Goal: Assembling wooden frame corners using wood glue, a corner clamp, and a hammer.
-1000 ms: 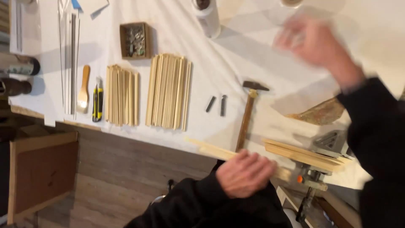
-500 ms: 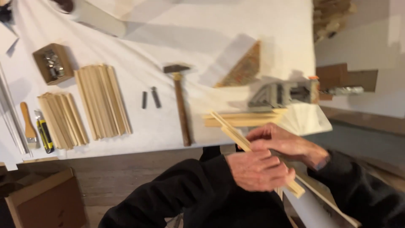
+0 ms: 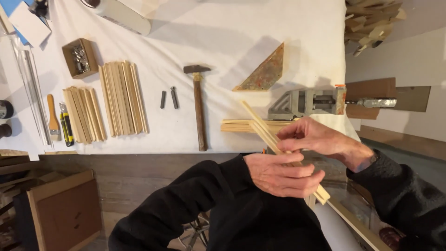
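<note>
Both hands hold thin wood strips (image 3: 267, 132) above the bench edge, the left hand (image 3: 278, 174) wrapped around them, the right hand (image 3: 316, 139) pinching from above; a loose grip could let one strip slide out and drop to the floor. The white-covered bench (image 3: 232, 42) carries a hammer (image 3: 199, 104), strip stacks (image 3: 121, 98), a corner clamp (image 3: 306, 103); a wooden floor (image 3: 125, 181) lies below.

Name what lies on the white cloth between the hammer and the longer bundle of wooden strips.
In the head view, two short dark metal pins lie side by side between the hammer and the longer bundle of wooden strips, touching neither.
</note>
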